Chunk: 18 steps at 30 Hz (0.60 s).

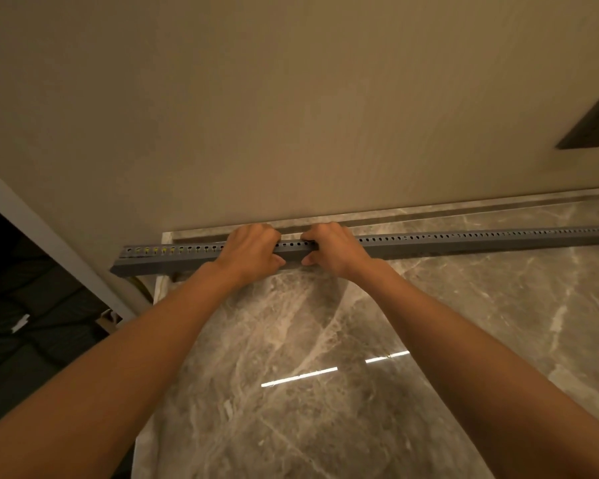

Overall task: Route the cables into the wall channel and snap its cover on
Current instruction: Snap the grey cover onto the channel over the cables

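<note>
Left grip: left hand [251,252] wraps over the grey channel [464,240], fingers curled across its top edge, thumb on the near face; clamped on the channel.
Right grip: right hand [332,248] wraps the same channel just beside the left hand, fingers over the top, thumb on the near face; clamped on the channel.
Gap between hands: a short stretch of channel shows between them, with three slots visible there.
Hands, count: two, both bare, forearms reaching in from the lower corners.
Channel, count: one long grey slotted piece, running left to right along the foot of the wall [291,98], over the marble floor [325,340]. Its left end sits near the white door frame [49,236]; its right end runs out of view.
Slots: a single row along the upper side; too many and too small to count.
Cables [142,285]: yellow shows through the slots at the left end, and a yellow strand drops below that end toward the floor; number of cables cannot be told.
Cover: cannot tell whether a separate cover is seated on the channel.
Wall fitting [592,122]: one dark rectangular plate on the wall, upper right, well apart from the hands.
Floor reflections: two bright light streaks on the marble.
</note>
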Motion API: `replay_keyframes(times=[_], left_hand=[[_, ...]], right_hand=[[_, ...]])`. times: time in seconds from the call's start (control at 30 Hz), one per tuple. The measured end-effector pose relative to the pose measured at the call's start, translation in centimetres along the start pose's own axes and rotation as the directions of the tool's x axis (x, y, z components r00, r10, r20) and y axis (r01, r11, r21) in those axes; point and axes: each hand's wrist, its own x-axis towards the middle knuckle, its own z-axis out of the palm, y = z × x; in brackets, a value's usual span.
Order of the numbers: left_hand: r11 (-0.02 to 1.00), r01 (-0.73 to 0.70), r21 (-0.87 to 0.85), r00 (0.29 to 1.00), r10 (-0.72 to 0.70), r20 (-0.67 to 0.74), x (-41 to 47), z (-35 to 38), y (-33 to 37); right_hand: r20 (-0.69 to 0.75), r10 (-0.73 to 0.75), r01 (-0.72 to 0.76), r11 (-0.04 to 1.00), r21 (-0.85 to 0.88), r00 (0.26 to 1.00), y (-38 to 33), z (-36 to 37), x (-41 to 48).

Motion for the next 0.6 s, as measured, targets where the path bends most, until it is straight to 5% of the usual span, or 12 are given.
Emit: replay_keyframes(times=[0.2,0.6], left_hand=[[0.986,0.042,-0.161,0.998,-0.036,0.043,-0.5,-0.6,-2.4],[0.991,0.085,-0.107,0.996,-0.081,0.049,-3.0,-1.3,-8.2]], right_hand=[[-0.003,0.047,-0.047,0.996,-0.081,0.999,-1.4,0.0,0.0],[0.047,-0.092,0.092,0.996,0.013,0.995,-7.7,2.2,2.2]])
